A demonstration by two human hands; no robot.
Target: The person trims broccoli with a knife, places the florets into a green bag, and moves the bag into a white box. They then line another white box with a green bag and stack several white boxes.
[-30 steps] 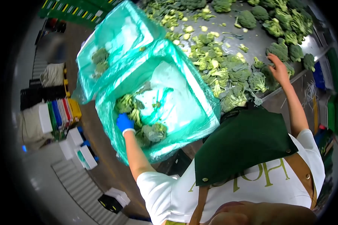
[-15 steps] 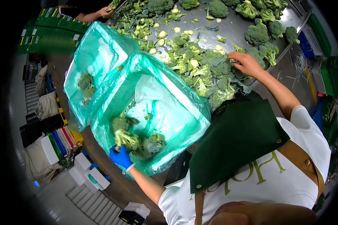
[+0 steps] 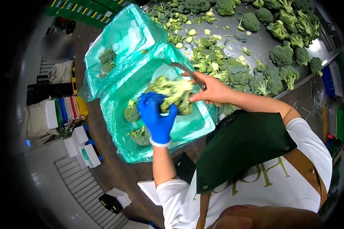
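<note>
My left hand, in a blue glove, is closed around a broccoli head with its pale stalks turned toward my right. In my bare right hand is a knife with a curved blade that points up and left, close above the broccoli. The fingertips of that hand are right at the broccoli's edge. Below both hands stands a crate lined with a green plastic bag. Inside it lie a broccoli head and another one nearer to me.
A second bag-lined crate with some broccoli stands beyond the first. On the metal table lie cut stalks, leaves and many broccoli heads. Green crates are stacked at the far left; white boxes stand on the floor.
My left hand has lifted the broccoli out of the crate, up and to the right. My right hand has come left from the table with the knife, and both hands now meet over the crate.
</note>
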